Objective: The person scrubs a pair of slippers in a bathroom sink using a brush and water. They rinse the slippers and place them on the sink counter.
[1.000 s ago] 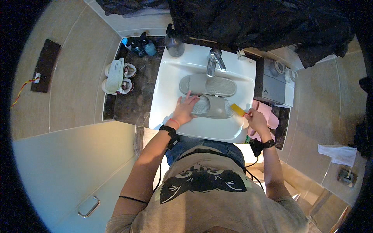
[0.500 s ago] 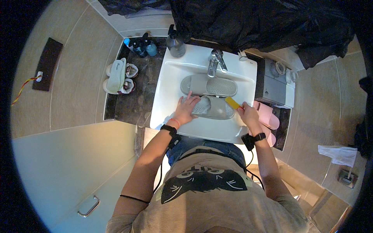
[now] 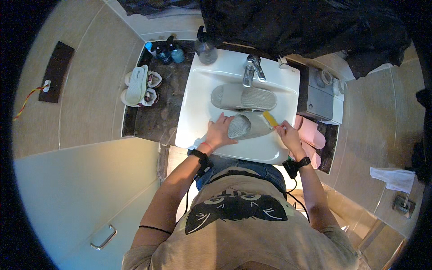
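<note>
Two grey slide slippers lie in the white sink (image 3: 191, 108). The far slipper (image 3: 231, 96) rests below the faucet (image 3: 253, 71); the near slipper (image 3: 256, 123) is tilted up slightly toward its right end. My left hand (image 3: 220, 132) grips the left end of the near slipper, its thumb on the near side and its fingers spread along the far side. In my right hand (image 3: 290, 136) is a yellow brush (image 3: 270, 119), gripped by its handle. The brush touches the strap end of the near slipper; its bristles are mostly hidden.
Pink slippers (image 3: 309, 132) stand right of the sink, near a grey box (image 3: 318, 101). A dark pump bottle (image 3: 206, 48) is at the sink's back left corner. Left on the dark counter are a pair of shoes (image 3: 153, 96), insoles (image 3: 137, 85) and several bottles (image 3: 175, 54).
The near slipper has turned a little, its right end higher. My left hand has shifted around its left end, and the brush has moved slightly toward the strap's far edge.
</note>
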The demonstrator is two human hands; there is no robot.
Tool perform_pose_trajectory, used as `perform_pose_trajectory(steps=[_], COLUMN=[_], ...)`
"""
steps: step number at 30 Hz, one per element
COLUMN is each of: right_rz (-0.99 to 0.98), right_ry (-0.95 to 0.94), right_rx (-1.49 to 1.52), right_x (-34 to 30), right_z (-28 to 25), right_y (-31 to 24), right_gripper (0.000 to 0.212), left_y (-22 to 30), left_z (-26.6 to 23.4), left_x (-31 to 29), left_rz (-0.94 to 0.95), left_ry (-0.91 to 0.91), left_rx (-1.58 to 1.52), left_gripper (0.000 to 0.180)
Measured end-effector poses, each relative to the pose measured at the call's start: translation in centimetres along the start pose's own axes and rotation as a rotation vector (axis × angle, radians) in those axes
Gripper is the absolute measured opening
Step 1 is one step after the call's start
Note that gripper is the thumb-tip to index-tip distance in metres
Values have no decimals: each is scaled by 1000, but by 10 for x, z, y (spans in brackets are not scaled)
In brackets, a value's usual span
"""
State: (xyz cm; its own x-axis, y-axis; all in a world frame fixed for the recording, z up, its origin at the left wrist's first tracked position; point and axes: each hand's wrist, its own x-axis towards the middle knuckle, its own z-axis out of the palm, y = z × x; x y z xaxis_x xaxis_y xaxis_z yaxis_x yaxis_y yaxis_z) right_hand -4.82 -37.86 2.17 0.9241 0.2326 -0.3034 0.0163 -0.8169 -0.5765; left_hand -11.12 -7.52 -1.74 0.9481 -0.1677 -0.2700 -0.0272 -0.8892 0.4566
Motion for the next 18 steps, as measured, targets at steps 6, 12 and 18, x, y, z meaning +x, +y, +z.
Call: perform_pose_trajectory(steps=[6,12,18], right_rz=[-150,-103,-112], right_ry=[-89,-100,-135], right_rx=[-87,-53,-44], right_x=[-7,15,24], right_z=[5,-6,2], right_y=[-37,-25,-34], right_gripper=[30,27,29], left_y=[3,-3,-15], left_z=[-4,-8,-6], left_x=[1,1,6], left_rz=[-25,-36,-51], left_ry=[-37,-2,-7], left_rx=[-1,-36,-98], left_gripper=[107,112,119])
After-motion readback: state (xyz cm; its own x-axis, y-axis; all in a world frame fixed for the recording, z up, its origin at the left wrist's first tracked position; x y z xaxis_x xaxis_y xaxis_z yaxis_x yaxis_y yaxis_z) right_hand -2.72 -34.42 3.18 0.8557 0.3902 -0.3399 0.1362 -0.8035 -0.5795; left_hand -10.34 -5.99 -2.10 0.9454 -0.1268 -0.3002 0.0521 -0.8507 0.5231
